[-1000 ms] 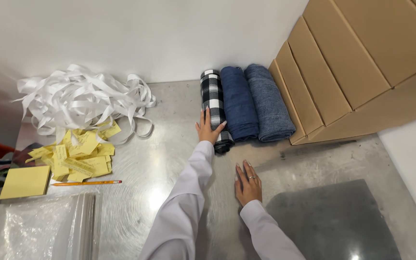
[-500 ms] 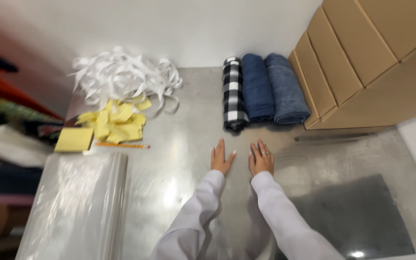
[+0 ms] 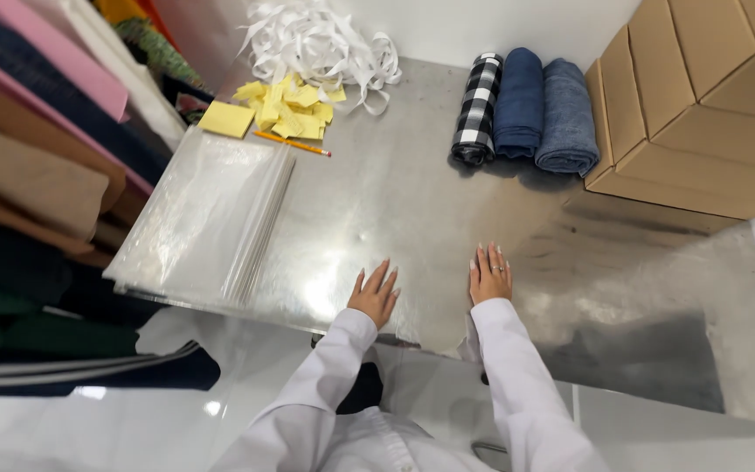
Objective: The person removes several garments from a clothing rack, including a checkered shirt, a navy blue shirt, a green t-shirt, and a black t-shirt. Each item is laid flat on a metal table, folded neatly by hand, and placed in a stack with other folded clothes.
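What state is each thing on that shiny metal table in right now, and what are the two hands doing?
Left hand: flat on the metal table, empty.
Right hand: flat, empty.
Black-and-white checked fabric roll: rolled, lying down.
Dark blue fabric roll: rolled, beside it.
Grey-blue fabric roll: rolled, against the cardboard boxes.
Clear plastic bags: stacked flat.
Yellow paper slips: loosely heaped.
White ribbon strips: tangled.
Orange pencil: lying flat.

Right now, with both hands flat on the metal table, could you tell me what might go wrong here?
The stack of clear plastic bags overhangs the metal table edge near the left hand; a nudge could slide it off. The pencil lies loose beside the yellow paper slips and might roll. The right hand is clear of the three rolled fabrics.
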